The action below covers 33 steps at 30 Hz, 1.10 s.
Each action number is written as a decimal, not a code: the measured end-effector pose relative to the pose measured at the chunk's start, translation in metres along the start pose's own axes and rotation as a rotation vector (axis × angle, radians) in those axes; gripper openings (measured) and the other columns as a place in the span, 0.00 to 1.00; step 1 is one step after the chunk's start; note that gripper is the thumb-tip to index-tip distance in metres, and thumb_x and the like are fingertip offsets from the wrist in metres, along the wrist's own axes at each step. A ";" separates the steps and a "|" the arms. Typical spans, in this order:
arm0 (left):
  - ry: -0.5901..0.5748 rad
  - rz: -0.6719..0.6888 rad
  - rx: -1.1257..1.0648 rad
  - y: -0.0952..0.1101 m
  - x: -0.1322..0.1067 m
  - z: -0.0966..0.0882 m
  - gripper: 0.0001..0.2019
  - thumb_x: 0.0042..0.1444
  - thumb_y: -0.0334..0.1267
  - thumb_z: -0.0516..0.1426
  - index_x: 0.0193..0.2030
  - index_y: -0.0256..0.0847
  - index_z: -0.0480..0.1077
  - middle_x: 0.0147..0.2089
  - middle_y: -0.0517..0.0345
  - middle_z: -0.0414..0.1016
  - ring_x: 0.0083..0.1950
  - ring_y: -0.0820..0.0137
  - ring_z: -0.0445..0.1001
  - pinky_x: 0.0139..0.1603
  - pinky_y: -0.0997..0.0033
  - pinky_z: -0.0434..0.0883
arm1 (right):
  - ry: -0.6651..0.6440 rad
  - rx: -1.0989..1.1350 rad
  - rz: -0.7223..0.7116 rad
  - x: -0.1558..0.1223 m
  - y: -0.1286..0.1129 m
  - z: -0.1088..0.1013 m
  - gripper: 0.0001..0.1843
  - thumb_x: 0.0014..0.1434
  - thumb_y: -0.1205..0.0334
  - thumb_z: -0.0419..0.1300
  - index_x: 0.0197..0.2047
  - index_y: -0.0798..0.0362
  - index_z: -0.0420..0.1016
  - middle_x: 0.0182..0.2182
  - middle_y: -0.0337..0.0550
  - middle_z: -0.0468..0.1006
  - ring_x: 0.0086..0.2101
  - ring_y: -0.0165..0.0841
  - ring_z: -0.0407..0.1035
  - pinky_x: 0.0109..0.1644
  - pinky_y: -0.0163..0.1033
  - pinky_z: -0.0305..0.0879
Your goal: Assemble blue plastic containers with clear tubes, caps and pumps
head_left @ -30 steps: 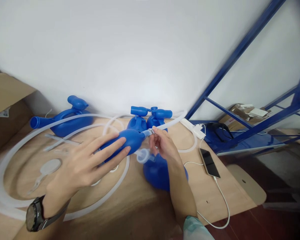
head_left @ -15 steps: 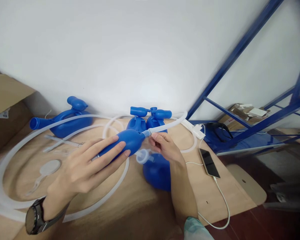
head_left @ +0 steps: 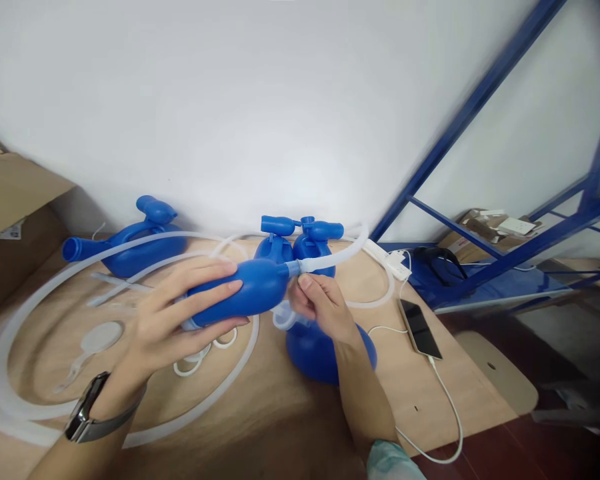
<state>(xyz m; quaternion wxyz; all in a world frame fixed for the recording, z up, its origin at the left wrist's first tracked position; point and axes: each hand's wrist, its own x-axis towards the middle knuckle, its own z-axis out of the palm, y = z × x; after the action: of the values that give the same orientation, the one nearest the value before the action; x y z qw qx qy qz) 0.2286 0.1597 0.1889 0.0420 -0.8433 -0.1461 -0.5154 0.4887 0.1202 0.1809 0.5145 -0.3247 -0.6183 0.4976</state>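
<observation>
My left hand is wrapped round a blue rounded plastic bulb, held above the table. A translucent white hose is joined to the bulb's narrow right end. Round that joint sits a thin wire hose clip. Just below it, the thumb and fingers of my right hand are pinched together at the clip; the fingertips partly hide what they grip. Under my right hand lies a larger blue bottle, with a clear plastic ring fitting beside its top.
Blue bottles with bulb-shaped tops stand by the wall, another bottle at left. Long hose loops cover the table's left side, around a white round cap and white rings. A charging phone lies right; a cardboard box stands left.
My left hand has shifted back along the bulb, showing more of it, and the bulb has turned more level. White rings now show below it. My right hand stays pinched at the joint, slightly lower.
</observation>
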 end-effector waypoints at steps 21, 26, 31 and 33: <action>-0.144 0.105 0.223 -0.009 -0.007 0.000 0.29 0.64 0.25 0.65 0.69 0.48 0.71 0.64 0.46 0.77 0.67 0.51 0.75 0.64 0.47 0.78 | 0.124 -0.214 0.108 0.003 -0.003 0.000 0.35 0.73 0.35 0.51 0.20 0.50 0.64 0.14 0.35 0.65 0.19 0.28 0.57 0.27 0.37 0.53; -0.126 0.117 0.213 -0.018 -0.006 0.003 0.27 0.64 0.32 0.67 0.68 0.48 0.71 0.63 0.45 0.77 0.62 0.54 0.79 0.60 0.50 0.81 | 0.073 -0.204 0.151 0.000 -0.013 -0.009 0.38 0.72 0.31 0.47 0.24 0.52 0.72 0.17 0.40 0.72 0.20 0.30 0.64 0.27 0.37 0.56; 0.109 -0.127 0.271 -0.019 -0.003 -0.019 0.30 0.59 0.39 0.72 0.67 0.46 0.71 0.60 0.56 0.78 0.55 0.61 0.80 0.60 0.55 0.81 | 0.426 -0.706 -0.035 -0.008 -0.020 -0.035 0.22 0.69 0.38 0.61 0.49 0.48 0.80 0.41 0.45 0.84 0.41 0.39 0.77 0.42 0.41 0.70; 0.149 -0.209 0.296 -0.021 -0.003 -0.034 0.27 0.64 0.44 0.68 0.68 0.48 0.69 0.63 0.60 0.76 0.62 0.57 0.77 0.65 0.47 0.79 | 0.520 -0.865 -0.077 -0.012 -0.020 -0.050 0.27 0.67 0.40 0.63 0.63 0.46 0.74 0.55 0.49 0.81 0.55 0.45 0.75 0.54 0.48 0.72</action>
<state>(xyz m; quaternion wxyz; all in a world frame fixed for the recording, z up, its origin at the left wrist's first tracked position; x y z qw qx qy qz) 0.1921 0.1718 0.2001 0.1225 -0.7677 -0.3038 -0.5507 0.5417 0.1175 0.1950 0.4877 -0.5982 -0.6308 0.0795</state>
